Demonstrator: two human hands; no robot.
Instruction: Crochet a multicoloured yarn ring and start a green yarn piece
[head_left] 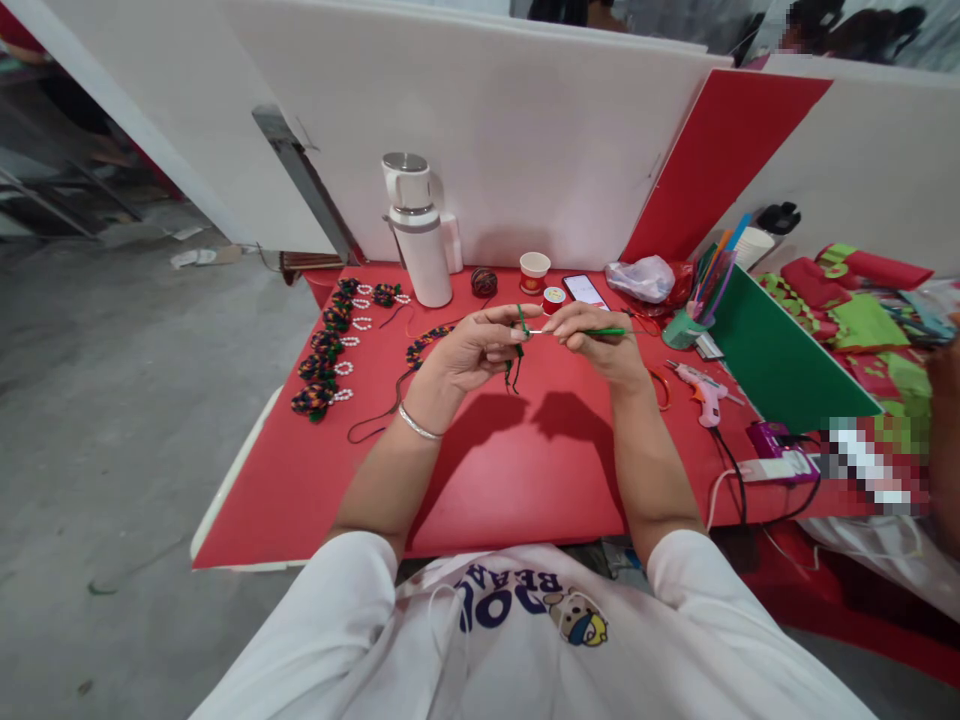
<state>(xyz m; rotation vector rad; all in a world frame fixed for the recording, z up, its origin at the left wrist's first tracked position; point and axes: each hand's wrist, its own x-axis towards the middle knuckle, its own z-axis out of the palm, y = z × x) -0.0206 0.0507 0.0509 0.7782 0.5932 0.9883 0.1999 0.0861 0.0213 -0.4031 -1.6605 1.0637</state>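
Above the middle of the red table, my left hand (474,350) pinches a small piece of green yarn (517,352), with loose ends dangling below the fingers. Opposite it, my right hand (600,340) is closed around a crochet hook (609,331) with a green handle. The hook's pale metal shaft reaches left into the yarn at my left fingertips. Behind my left wrist lies a dark multicoloured crocheted strip (426,346), its yarn tail trailing over the table. To the left, several dark crocheted pieces with white bead loops (325,342) stand in a row.
A white thermos (420,245), yarn ball (484,283), paper cup (534,272) and phone (585,292) line the back. To the right are a pen cup (686,325), pink glue gun (705,390), purple power box (780,452) with cables, and green divider (787,345).
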